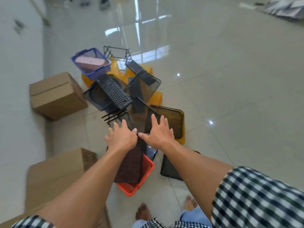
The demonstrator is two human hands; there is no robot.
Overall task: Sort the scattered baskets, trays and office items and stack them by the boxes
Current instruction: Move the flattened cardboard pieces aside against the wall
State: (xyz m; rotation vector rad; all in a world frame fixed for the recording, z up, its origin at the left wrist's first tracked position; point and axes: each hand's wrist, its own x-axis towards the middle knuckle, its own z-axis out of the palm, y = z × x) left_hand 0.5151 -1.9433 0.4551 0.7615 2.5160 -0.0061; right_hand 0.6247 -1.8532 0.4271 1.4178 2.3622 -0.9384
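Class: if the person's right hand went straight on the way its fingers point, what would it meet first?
Probably the dark mesh tray lying on a yellow tray: the right hand, fingers spread, overlaps its near edge, though its height above is unclear.

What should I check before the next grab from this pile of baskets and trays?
1. Hands free: ok; left hand and right hand are open, holding nothing.
2. Fingers touching the mesh tray: cannot tell.
3. Mesh tray lying flat: not ok; it leans tilted in the red basket.
4. Keyboard secure: not ok; it rests loose across a dark basket.
5. Bare feet clear of the red basket: ok.
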